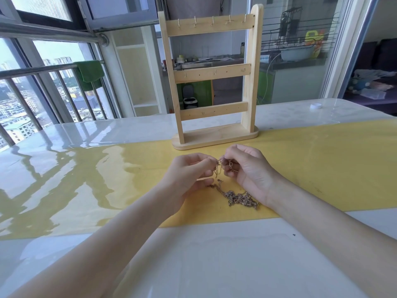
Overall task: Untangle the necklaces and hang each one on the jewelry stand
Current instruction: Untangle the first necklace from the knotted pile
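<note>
Head view looks down on a glossy white table with a yellow mat strip under clear film, set on a balcony-type spot with a metal railing and city view off to the stand's left, plus a green towel draped on the rail. Landmark is the pale wooden jewelry stand, three crossbars with little hooks, all bare, standing upright at the mat's far edge. Just in front of its base, both hands are raised close together: left hand and right hand each have fingertips curled in, pinching a bit of thin gold-toned tangled necklaces. Most of the chain sits in a knotted heap on the mat, nearer the camera than the stand, beside the right wrist. Small white round cap sits right of the stand.
</note>
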Tool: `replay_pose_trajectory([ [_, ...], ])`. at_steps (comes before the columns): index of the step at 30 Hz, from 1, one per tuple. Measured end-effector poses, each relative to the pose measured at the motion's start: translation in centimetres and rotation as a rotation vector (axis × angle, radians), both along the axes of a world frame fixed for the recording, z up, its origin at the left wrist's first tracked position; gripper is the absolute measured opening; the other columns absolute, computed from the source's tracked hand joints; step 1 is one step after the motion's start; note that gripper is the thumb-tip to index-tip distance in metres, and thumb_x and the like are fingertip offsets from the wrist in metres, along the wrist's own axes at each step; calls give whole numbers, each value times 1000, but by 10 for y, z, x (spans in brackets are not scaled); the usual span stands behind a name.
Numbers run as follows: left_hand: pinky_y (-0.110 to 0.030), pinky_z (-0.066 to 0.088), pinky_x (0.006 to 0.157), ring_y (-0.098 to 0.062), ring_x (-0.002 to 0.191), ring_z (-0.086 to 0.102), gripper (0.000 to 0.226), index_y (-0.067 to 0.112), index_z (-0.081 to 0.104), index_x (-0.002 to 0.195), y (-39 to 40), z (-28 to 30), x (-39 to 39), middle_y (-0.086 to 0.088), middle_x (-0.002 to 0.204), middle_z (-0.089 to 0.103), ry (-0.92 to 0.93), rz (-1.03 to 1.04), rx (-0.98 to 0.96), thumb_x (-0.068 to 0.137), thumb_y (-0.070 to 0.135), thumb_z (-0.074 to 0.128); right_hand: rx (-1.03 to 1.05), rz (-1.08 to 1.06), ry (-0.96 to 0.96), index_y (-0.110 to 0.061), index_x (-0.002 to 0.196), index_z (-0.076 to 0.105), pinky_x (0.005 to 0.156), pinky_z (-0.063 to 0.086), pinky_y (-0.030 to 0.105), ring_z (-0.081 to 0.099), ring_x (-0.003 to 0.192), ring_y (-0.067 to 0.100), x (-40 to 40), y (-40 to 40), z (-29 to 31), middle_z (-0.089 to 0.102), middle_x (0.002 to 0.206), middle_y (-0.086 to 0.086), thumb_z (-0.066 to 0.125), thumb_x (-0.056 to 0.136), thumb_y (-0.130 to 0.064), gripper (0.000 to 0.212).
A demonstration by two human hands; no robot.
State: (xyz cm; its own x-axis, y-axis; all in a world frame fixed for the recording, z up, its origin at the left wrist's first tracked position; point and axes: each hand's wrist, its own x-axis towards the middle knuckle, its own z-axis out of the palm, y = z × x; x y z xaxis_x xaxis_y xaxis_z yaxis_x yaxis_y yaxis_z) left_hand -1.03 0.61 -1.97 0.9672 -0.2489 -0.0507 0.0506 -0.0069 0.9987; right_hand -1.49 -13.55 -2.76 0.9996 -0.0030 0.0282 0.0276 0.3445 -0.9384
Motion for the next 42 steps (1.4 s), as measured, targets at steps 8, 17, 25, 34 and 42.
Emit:
replay_pose_trajectory([
  [8, -19, 52, 57, -7, 66, 61, 14, 6, 65, 80, 6, 8, 8, 1, 72, 66, 140, 129, -266, 90, 12, 58, 118, 37, 62, -11, 64, 44, 45, 36, 17, 43, 57, 13, 2, -2, 0, 47, 64, 7, 52, 85, 12, 32],
  [17, -18, 41, 48, -9, 55, 45, 6, 16, 58, 89, 6, 10, 4, 4, 63, 51, 96, 32, -94, 93, 16, 54, 176, 69, 93, -8, 76, 50, 45, 35, 18, 43, 57, 13, 2, -4, 1, 48, 66, 6, 51, 86, 11, 21],
  [25, -28, 41, 66, -10, 67, 47, 8, 24, 71, 76, 3, 3, -3, 3, 80, 61, -221, 53, 232, 84, 21, 70, 11, 146, 32, -11, 80, 52, 47, 33, 20, 44, 56, 12, -1, -5, 4, 51, 69, 1, 48, 86, 10, 22],
  [34, -21, 39, 57, -6, 56, 47, 15, 21, 69, 68, 3, 2, -2, 11, 61, 59, -378, 54, 334, 82, 15, 73, -28, 129, 4, -8, 94, 56, 50, 37, 20, 49, 64, 14, -1, -3, 1, 56, 69, 3, 55, 86, 9, 19],
  [42, -25, 40, 59, -3, 53, 45, 19, 19, 60, 66, -1, -2, -1, 17, 53, 55, -401, 28, 370, 84, 12, 61, -97, 195, 8, -9, 95, 57, 56, 38, 23, 48, 64, 15, -1, -4, 2, 54, 74, 7, 52, 87, 7, 18],
])
